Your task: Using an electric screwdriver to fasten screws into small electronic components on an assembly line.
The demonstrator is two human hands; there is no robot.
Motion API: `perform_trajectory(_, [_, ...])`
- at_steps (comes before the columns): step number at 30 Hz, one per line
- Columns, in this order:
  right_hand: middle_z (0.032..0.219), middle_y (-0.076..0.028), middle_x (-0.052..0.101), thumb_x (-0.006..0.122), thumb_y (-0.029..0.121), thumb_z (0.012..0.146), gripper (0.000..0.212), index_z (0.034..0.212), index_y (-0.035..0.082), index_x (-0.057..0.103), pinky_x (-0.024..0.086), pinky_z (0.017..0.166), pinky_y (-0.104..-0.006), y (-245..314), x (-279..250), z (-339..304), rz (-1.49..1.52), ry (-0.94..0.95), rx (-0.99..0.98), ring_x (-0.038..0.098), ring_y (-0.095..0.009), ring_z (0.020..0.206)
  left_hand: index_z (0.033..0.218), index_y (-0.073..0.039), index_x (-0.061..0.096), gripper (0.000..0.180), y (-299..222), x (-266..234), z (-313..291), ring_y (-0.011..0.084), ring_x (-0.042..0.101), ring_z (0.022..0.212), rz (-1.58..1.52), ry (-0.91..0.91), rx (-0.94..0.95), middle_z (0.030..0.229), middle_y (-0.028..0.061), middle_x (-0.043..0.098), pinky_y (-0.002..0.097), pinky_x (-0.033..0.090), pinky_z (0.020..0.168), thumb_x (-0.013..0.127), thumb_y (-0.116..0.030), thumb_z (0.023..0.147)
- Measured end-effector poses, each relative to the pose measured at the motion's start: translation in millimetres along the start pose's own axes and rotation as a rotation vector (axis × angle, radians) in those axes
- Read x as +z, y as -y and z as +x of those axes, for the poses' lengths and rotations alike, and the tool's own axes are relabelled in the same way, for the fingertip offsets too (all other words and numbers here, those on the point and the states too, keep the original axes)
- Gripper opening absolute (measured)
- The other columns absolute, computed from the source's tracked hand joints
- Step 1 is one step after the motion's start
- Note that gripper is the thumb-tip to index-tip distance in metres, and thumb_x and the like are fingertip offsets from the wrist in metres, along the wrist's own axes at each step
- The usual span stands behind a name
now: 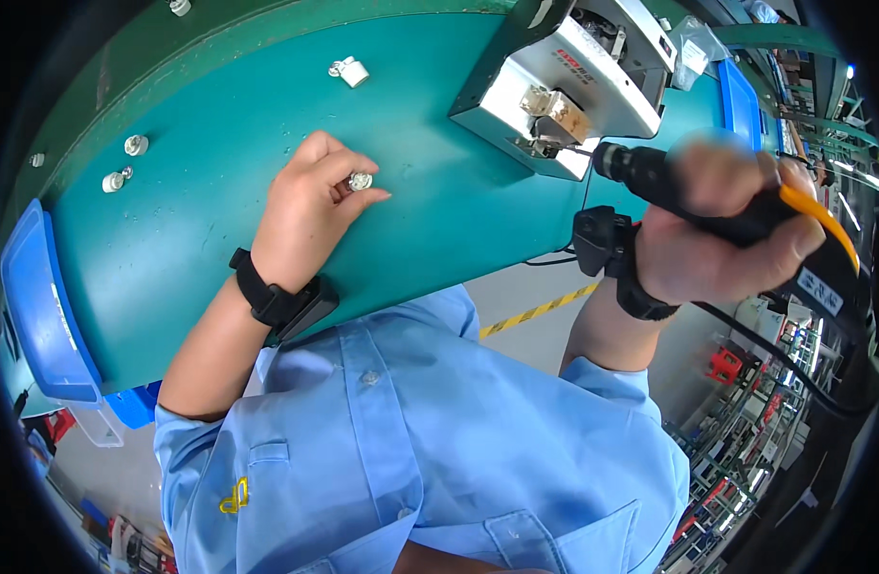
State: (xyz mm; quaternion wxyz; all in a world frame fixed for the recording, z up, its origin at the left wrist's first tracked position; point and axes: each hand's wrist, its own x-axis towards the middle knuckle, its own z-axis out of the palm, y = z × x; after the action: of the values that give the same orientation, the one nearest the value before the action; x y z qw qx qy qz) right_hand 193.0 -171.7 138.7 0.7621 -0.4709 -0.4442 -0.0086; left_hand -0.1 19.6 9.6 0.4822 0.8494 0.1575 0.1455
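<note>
A blur sits over the knuckles of the right hand [693, 256], so its finger placement is hard to read, and the cable [793, 368] slips away into the dark rim. The thin bit [575, 150] is out at the front of the silver screw feeder [602, 81], but whether it touches anything there, I can't tell! The grip itself is plain: that right hand is wrapped around a black electric screwdriver [640, 172]. Over to the left hand [303, 206], thumb and forefinger nearly together, pinching a small round fitting [360, 181] above the green mat [439, 220], its far side covered by fingers. Beyond it, a white cylindrical piece [354, 74] lies loose.
</note>
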Motion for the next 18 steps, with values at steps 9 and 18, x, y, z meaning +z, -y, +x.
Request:
perform_trajectory(9, [0.063,0.0,0.043,0.042,0.052,0.095,0.046,0.114,0.012,0.055,0.035,0.056,-0.03,-9,-5,7,0.034,0.218,0.072,0.04,-0.012,0.052,0.102,0.001,0.064,0.024,-10,-5,-3,0.0154,0.062,0.075,-0.121,0.016,-0.065,0.095,0.0091,0.057,0.0248,0.054,0.068,0.067,0.005,0.079])
perform_trajectory(18, [0.062,0.001,0.042,0.042,0.05,0.096,0.044,0.109,0.009,0.054,0.034,0.055,-0.0279,-11,1,22,0.145,0.417,0.107,0.04,-0.011,0.052,0.104,-0.001,0.065,0.025,-10,-10,-3,0.0183,0.063,0.076,-0.053,0.079,-0.047,0.096,0.0096,0.058,0.0272,0.053,0.067,0.066,0.006,0.08])
